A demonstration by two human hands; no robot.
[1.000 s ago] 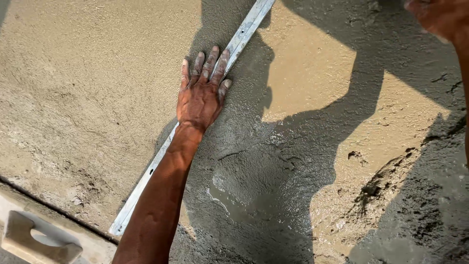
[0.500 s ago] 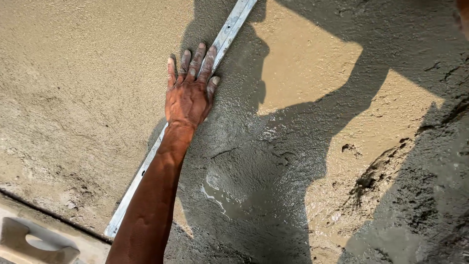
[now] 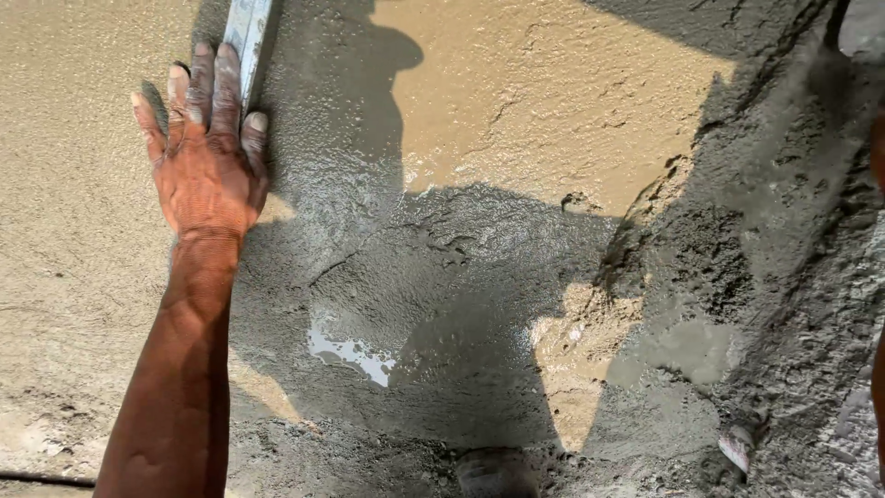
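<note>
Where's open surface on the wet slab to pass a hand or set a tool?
Smooth sunlit patch up top, between the straightedge and the rough heaped mortar at right. Levelled area beside the left hand. Avoid the water puddle and the lumpy bottom edge.

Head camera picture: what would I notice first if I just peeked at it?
First you'd spot the left hand, smeared with grey, pressed flat on a long metal straightedge at the upper left. It lies on wet cement that fills the picture. A big dark shadow falls across the middle, with a shiny puddle below the centre.
</note>
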